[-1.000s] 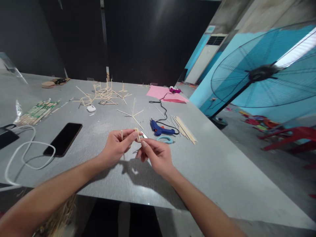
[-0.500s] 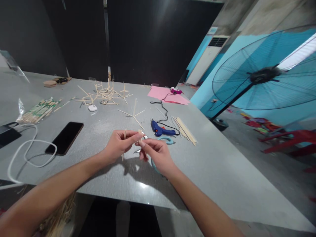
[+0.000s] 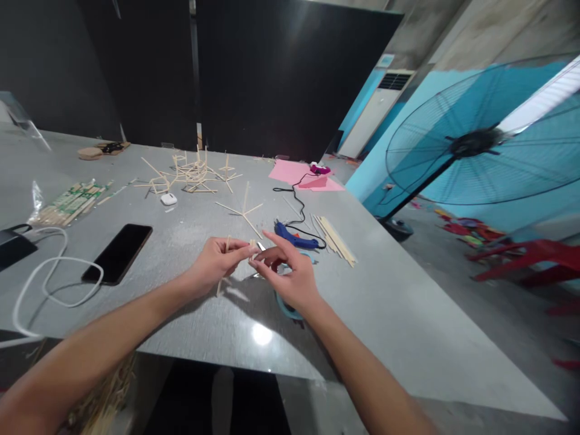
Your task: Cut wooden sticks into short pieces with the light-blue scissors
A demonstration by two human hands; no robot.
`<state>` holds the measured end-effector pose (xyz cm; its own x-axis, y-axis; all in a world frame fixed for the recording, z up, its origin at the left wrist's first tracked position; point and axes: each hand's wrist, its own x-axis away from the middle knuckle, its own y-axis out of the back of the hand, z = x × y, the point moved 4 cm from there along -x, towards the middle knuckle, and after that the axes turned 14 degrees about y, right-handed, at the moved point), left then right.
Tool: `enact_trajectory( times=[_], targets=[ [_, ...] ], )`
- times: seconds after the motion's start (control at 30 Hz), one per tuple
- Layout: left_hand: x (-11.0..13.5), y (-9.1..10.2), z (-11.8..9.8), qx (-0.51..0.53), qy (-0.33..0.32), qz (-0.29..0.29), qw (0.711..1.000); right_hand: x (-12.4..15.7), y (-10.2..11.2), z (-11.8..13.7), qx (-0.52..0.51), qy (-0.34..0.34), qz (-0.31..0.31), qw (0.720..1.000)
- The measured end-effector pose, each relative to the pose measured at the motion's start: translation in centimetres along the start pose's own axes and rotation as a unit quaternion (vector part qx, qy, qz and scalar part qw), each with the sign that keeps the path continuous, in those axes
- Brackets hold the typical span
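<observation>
My left hand [image 3: 217, 261] is closed around thin wooden sticks [image 3: 228, 243], whose ends show above and below the fingers. Its thumb and forefinger pinch a short pale piece of stick [image 3: 252, 244]. Against that piece my right hand [image 3: 287, 272] brings its thumb and middle finger together, the forefinger lifted and stretched out. Scissors with light-blue handles [image 3: 289, 309] lie on the table under my right hand, which partly hides them. Just beyond is a joined stick frame [image 3: 244, 214] with several arms.
A blue glue gun [image 3: 296, 237] with a black cord lies beside loose sticks [image 3: 335, 240]. Farther back are stick structures [image 3: 194, 172], a white case [image 3: 168, 199] and pink paper [image 3: 290, 171]. A phone [image 3: 118, 254], white cable [image 3: 61, 301] and packaged sticks [image 3: 75, 202] are left. A large fan [image 3: 475, 144] stands right.
My right forefinger has lifted and straightened away from the stick piece. The right hand has turned a little, while the left hand keeps its hold. The view has shifted slightly.
</observation>
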<state>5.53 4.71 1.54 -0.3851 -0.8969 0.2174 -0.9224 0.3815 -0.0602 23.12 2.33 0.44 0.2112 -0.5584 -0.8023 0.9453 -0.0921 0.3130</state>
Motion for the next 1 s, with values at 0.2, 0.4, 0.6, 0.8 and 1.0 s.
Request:
enact_trajectory(
  times=[0.2,0.4,0.6,0.8,1.0],
  targets=[
    [-0.15,0.09,0.09,-0.01,0.016,0.024,1.0,0.22,0.02,-0.46,0.043,0.081,0.077,0.993],
    [-0.21,0.22,0.14,-0.018,0.033,0.03,0.999,0.38,-0.17,-0.73,0.053,0.069,0.08,0.993],
    [-0.2,0.11,0.15,-0.026,0.042,0.039,0.998,0.34,-0.08,-0.54,0.045,0.088,0.075,0.992],
    [-0.09,-0.01,0.01,-0.023,0.041,0.032,0.998,0.43,-0.1,-0.68,0.051,0.075,0.076,0.993],
    [-0.17,0.04,0.22,-0.017,0.046,0.032,0.998,0.38,-0.18,-0.68,0.058,0.066,0.075,0.993]
  ],
)
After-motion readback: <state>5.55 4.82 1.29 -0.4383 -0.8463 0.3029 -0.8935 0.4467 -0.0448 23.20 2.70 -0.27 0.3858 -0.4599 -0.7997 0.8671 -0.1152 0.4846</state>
